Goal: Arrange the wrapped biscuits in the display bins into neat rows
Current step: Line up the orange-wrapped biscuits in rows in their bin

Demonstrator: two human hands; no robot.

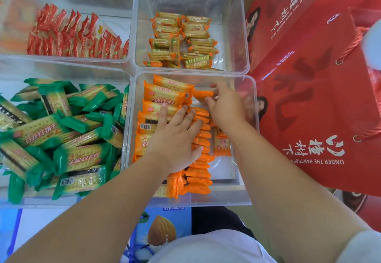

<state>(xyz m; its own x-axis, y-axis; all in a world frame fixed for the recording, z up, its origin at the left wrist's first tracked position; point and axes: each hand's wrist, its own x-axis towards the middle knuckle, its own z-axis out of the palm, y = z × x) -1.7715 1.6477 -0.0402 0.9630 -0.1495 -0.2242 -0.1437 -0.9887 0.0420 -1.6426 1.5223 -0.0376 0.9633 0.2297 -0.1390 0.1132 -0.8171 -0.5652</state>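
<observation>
Looking near to far. Nearest: one blue carton [162, 229] with an almond picture, below the bins. Both bare forearms reach over it into the near right bin [245, 199].

Bins: 4 clear plastic ones, in a 2x2 block, walls touching.

Near right bin, orange biscuit packs:
- left column [162, 95]: larger packs lying flat and overlapping, about 6 visible, the rest under the hand
- middle row [199, 173]: small packs on edge, packed tight near to far, roughly a dozen, exact count not readable
- 1 stray pack [222, 145] just right of that row, face up
- bare bin floor along the right wall

Left hand [175, 139]: flat, fingers spread and straight, palm down across the flat column and the row. Pressing, gripping nothing.

Right hand [225, 108]: thumb and fingertips pinch 1 small orange pack [203, 94] at the far end of the row, near the bin's far wall.

Near left bin [61, 202]: green packs [41, 130], jumbled at all angles, no rows, too many overlapping to count.

Far left bin [68, 59]: red packs [59, 35], standing on edge in about 2 rows.

Far right bin [243, 35]: small orange-ended packs [195, 33] in 2 loose columns, a few crooked at the near end.

Right of the bins: 1 red gift bag [309, 118] with rope handles, a second red bag [278, 5] behind it.
</observation>
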